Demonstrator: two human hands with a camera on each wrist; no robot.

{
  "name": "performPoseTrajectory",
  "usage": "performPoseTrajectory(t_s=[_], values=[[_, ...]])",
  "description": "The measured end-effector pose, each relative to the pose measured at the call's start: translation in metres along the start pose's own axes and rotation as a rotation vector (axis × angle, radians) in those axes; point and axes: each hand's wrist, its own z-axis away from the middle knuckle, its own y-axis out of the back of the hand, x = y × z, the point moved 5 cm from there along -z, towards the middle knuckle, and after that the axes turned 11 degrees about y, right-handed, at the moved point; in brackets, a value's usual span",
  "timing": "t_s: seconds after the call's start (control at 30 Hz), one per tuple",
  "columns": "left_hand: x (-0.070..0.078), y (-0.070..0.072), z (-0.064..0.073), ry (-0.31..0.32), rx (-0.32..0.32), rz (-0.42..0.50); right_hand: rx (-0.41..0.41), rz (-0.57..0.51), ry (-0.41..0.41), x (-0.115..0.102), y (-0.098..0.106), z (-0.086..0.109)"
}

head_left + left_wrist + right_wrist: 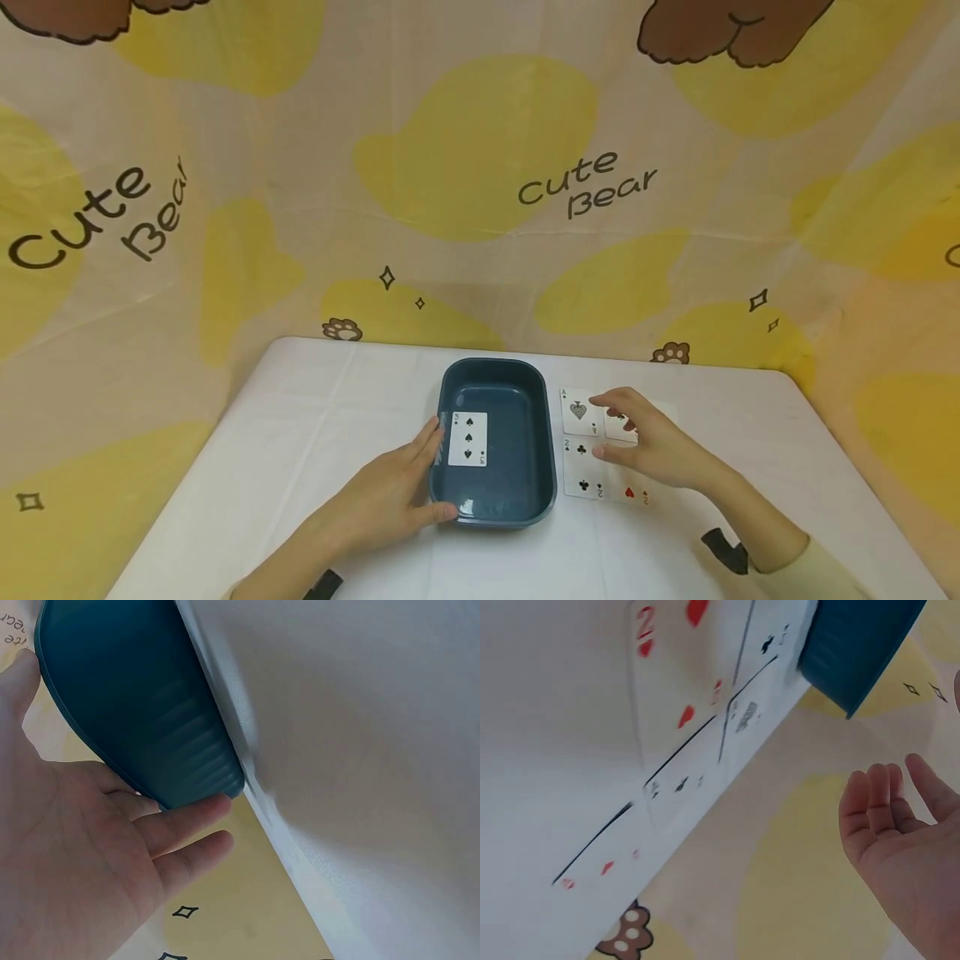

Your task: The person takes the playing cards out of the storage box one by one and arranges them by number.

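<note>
My left hand [386, 492] lies against the left side of a dark blue rectangular dish [525, 417]. Its thumb touches the near rim while the other fingers extend along the outer wall, as the left wrist view shows. A three of spades [468, 439] lies face up inside the dish, toward its left. To the right, my right hand [660, 446] hovers over face-up cards, fingers loosely bent and nothing between them. Around it are an ace of spades [579, 412], a two of clubs [582, 477] and a two of hearts [671, 690], partly covered by the hand in the head view.
The cards sit close together right of the dish; the right wrist view also shows a card with red diamond marks [606, 868]. A white cloth covers the table [330, 400]. Behind hangs a yellow-patterned curtain [465, 167] with "Cute Bear" lettering.
</note>
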Motion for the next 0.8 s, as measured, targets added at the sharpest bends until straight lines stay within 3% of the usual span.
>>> performPoseTrajectory(t_s=[0.43,0.8], values=[[-0.001,0.001,-0.001,0.017,-0.014,0.006,0.046,-0.045,0.104,-0.023,-0.015,-0.032],[0.000,0.001,-0.001,0.032,-0.023,0.006,0.034,-0.119,0.102,-0.032,-0.032,-0.056]])
